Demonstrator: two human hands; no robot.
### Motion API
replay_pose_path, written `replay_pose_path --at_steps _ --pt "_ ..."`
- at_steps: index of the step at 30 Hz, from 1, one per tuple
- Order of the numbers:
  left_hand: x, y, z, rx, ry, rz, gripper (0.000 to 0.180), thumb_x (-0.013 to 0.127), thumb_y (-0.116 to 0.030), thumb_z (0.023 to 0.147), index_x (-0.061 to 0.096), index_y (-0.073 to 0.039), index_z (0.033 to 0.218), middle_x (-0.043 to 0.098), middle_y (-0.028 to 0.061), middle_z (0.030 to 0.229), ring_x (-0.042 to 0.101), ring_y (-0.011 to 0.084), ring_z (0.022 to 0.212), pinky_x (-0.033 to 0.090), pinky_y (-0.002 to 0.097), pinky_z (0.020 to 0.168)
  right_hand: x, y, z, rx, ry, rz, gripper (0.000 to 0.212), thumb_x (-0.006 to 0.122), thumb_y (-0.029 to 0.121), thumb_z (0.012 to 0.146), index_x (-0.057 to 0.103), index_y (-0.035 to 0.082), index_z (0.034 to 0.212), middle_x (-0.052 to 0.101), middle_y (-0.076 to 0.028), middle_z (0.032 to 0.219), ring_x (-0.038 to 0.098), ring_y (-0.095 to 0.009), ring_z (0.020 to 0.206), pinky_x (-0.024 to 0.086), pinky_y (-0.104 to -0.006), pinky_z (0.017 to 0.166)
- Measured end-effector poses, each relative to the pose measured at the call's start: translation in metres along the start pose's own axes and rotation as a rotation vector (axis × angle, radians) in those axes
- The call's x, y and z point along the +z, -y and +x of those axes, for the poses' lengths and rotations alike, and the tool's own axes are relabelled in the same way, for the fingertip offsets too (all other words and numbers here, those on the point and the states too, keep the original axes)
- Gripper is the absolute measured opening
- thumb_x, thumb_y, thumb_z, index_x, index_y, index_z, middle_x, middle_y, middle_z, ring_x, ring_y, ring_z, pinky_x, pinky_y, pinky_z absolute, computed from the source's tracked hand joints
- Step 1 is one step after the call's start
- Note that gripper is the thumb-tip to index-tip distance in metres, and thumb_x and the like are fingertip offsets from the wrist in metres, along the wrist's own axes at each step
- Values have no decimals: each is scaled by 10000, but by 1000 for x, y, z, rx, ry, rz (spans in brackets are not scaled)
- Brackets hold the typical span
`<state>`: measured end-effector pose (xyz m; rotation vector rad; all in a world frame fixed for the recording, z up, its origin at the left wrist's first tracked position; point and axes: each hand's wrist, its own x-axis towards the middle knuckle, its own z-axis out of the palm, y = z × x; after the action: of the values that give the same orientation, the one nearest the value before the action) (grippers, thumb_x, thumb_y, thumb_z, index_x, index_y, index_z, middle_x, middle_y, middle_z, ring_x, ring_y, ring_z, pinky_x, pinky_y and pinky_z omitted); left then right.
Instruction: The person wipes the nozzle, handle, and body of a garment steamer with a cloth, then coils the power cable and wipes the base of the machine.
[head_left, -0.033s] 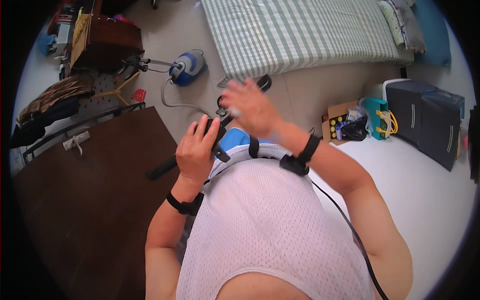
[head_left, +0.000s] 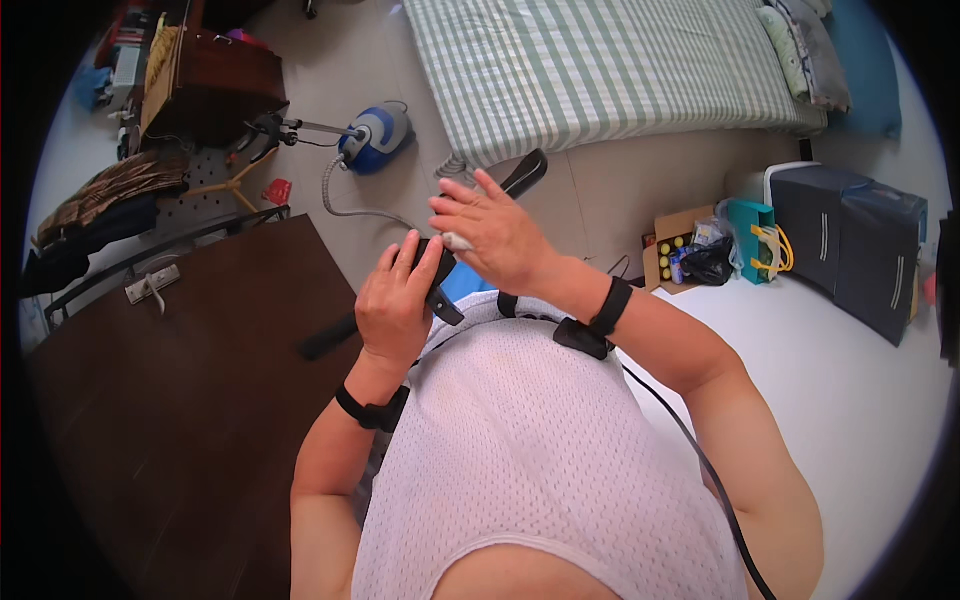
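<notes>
My left hand (head_left: 392, 308) is bent over a long black strap-like piece (head_left: 328, 338), its fingers laid across it and its thumb hidden. The piece slants from over the dark tabletop up to a rounded end (head_left: 527, 172) past my right hand; its exact kind cannot be made out. A short flap with a stud-like spot (head_left: 444, 306) hangs below the left fingers. My right hand (head_left: 500, 240), palm down with fingers outstretched, is above the middle of the piece. Something small and white (head_left: 457, 242) shows at its thumb, a wrap or a wad, I cannot tell which.
A dark brown table (head_left: 180, 400) is on my left, with a white power strip (head_left: 153, 284). Ahead are a blue-grey vacuum cleaner (head_left: 382, 138) with a grey hose and a bed with a checked cover (head_left: 600, 70). A cardboard box (head_left: 655, 262) and a dark case (head_left: 850, 235) stand right.
My right hand, blurred before, is now sharp and slightly lower and nearer my left hand. My left hand stays on the black strap-like piece, almost unmoved.
</notes>
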<state>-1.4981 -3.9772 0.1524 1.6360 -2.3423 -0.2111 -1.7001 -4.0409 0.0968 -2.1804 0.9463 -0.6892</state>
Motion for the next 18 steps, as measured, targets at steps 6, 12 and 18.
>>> replay_pose_path --at_steps 6,12,18 --pt "-11 52 32 -44 15 -111 570 675 10 797 683 -153 1343 703 153 1267 696 364 1091 574 431 890 -45 -123 48 213 -138 -514 285 611 250 993 707 89 1208 691 -93 1303 553 -311 1340 384 -512 1165" --pt "-30 107 65 -190 2 -211 576 633 70 802 677 -129 1341 703 159 1279 701 348 1112 570 415 920 -88 -117 111 782 -481 1033 366 548 299 1084 617 20 1311 670 -116 1261 670 -212 1084 551 -355 940" --pt "-15 117 82 -316 -16 -269 538 679 39 806 677 -118 1321 712 168 1236 703 354 1062 572 427 889 -89 -130 129 656 -305 1920 475 568 321 1077 515 -37 1385 664 -137 1144 678 -146 904 584 -243 703"
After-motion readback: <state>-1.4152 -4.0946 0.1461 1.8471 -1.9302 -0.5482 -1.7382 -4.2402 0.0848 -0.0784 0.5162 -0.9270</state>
